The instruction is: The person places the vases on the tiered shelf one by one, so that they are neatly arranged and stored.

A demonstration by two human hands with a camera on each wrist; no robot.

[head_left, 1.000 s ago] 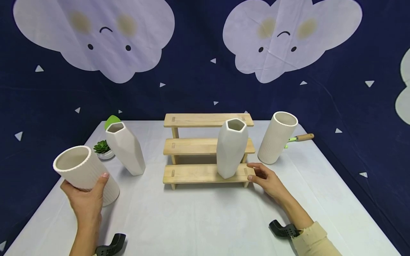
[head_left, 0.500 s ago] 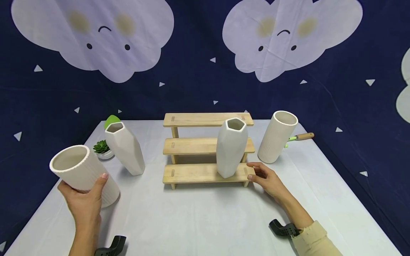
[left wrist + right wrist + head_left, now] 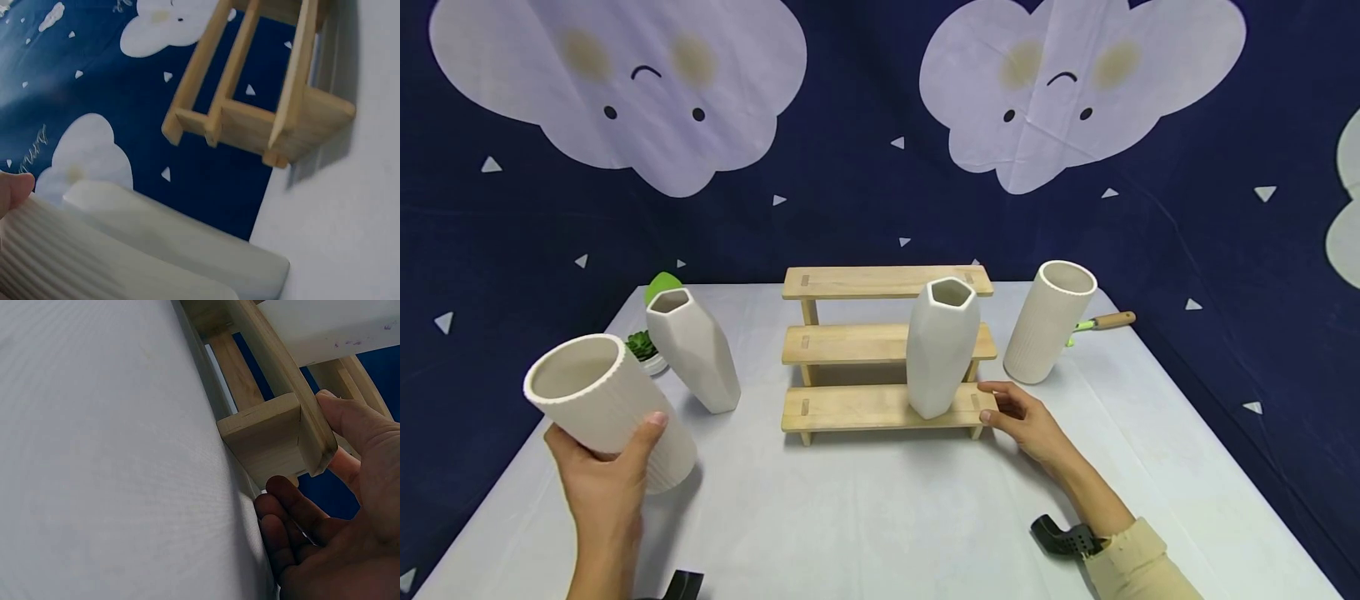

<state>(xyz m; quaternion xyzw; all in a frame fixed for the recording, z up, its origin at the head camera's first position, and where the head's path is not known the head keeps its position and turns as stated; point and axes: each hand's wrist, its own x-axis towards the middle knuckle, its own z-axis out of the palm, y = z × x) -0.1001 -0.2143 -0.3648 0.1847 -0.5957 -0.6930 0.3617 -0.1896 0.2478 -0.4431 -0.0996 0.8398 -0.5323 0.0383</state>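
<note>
My left hand (image 3: 602,475) grips a white ribbed cylindrical vase (image 3: 617,408), its thumb along the near side and its mouth leaning up and left. In the left wrist view the vase's ribbed side (image 3: 94,262) fills the lower left, with the thumb (image 3: 15,189) at its edge. Beside it stands a white faceted vase (image 3: 696,350). My right hand (image 3: 1033,425) pinches the right end of the lowest board of a three-tier wooden shelf (image 3: 850,407); the right wrist view shows the thumb (image 3: 350,415) against that board (image 3: 300,394). Another faceted vase (image 3: 942,350) stands on this lowest tier.
A second ribbed vase (image 3: 1051,325) stands right of the shelf, with a wooden-handled tool (image 3: 1112,320) partly behind it. A small potted succulent (image 3: 642,346) and a green object (image 3: 662,284) sit behind the left vases. A dark blue cloud-patterned cloth (image 3: 865,167) hangs behind the table.
My left hand and its ribbed vase have shifted slightly to the right and now cover part of the succulent. The right hand, the shelf and the vase on it stay still.
</note>
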